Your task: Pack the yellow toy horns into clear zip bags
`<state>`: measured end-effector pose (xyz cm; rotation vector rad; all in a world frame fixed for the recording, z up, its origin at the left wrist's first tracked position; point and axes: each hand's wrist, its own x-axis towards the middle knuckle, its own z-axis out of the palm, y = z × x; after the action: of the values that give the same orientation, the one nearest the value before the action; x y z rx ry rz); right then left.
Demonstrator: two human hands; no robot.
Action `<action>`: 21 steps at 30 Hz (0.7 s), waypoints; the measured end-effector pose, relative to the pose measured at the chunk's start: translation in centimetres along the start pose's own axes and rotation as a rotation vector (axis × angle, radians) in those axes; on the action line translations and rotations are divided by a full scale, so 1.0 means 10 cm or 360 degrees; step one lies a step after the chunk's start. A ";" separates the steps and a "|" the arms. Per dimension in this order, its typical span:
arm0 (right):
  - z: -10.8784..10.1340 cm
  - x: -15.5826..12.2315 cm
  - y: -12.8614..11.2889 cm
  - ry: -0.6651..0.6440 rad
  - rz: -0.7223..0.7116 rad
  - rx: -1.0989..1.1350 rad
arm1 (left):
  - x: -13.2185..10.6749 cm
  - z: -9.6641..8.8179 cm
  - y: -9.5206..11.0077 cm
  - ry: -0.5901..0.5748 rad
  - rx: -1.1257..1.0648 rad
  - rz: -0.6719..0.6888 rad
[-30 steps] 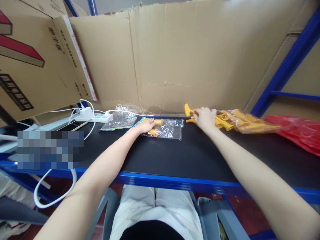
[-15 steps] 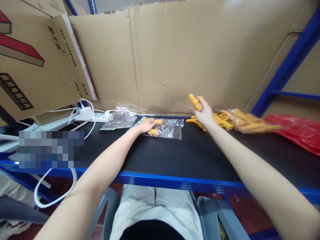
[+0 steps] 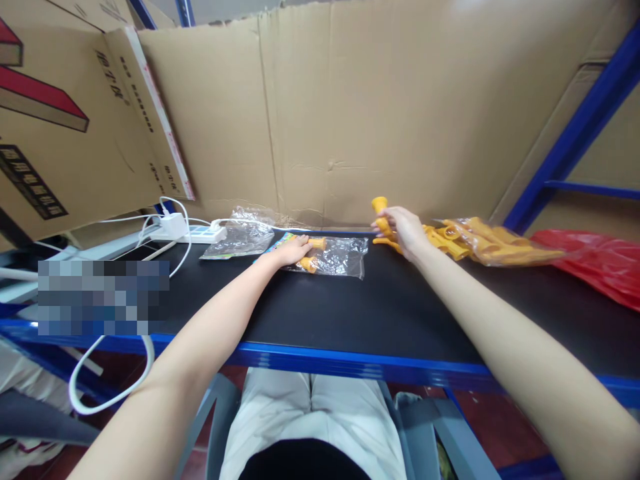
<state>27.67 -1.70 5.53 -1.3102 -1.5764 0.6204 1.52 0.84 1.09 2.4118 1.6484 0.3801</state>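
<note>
A yellow plastic piece [image 3: 381, 208] with a flared, cup-like end is pinched in the fingers of my right hand [image 3: 406, 230], raised a little over the black tabletop. That flared end points up, and the fingers hide part of the piece. My left hand [image 3: 294, 251] lies flat, fingers stretched out, on a clear plastic bag [image 3: 345, 257] with a colourful printed end. Two similar yellow pieces [image 3: 317, 244] show at its fingertips; whether they lie in or on the bag I cannot tell. More yellow pieces [image 3: 447, 243] are heaped beside my right wrist.
Yellow parts in a clear bag [image 3: 493, 243] lie at the right, next to a red plastic bag [image 3: 595, 260]. Another clear bag [image 3: 240, 237] and a white power strip [image 3: 203, 234] with cables sit at the left. Cardboard [image 3: 350, 120] walls the back; blue posts [image 3: 575, 127] frame the table.
My right hand has turned and dipped slightly, swinging the yellow piece so its flared end now faces up. My left hand stays in place on the bag.
</note>
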 end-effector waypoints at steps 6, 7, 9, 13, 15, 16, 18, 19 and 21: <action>-0.04 -0.09 -0.02 -0.0501 0.0189 -0.0501 | 0.00 -0.01 -0.01 0.0005 0.0005 0.0029; -0.05 -0.10 -0.04 -0.0550 0.0182 -0.0617 | 0.00 -0.01 -0.01 0.0007 0.0006 0.0036; -0.10 -0.12 -0.08 -0.0624 0.0163 -0.0799 | 0.00 0.00 -0.01 0.0014 0.0005 0.0035; -0.17 -0.17 -0.18 -0.0795 0.0136 -0.1089 | 0.02 0.01 -0.03 0.0014 -0.0012 0.0025; -0.19 -0.19 -0.22 -0.0858 0.0129 -0.1227 | 0.02 0.02 -0.04 0.0003 -0.0017 0.0027; -0.19 -0.20 -0.23 -0.0880 0.0132 -0.1278 | 0.03 0.02 -0.04 -0.0004 -0.0016 0.0026; -0.20 -0.22 -0.25 -0.0917 0.0135 -0.1332 | 0.03 0.02 -0.05 -0.0011 -0.0009 0.0023; -0.20 -0.23 -0.26 -0.0935 0.0127 -0.1338 | 0.03 0.02 -0.05 -0.0012 -0.0007 0.0024; -0.19 -0.23 -0.26 -0.0961 0.0095 -0.1301 | 0.03 0.02 -0.05 -0.0008 -0.0006 0.0029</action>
<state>28.16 -5.00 7.71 -1.8718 -2.4491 0.4302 1.26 1.32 0.80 2.4246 1.6234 0.3798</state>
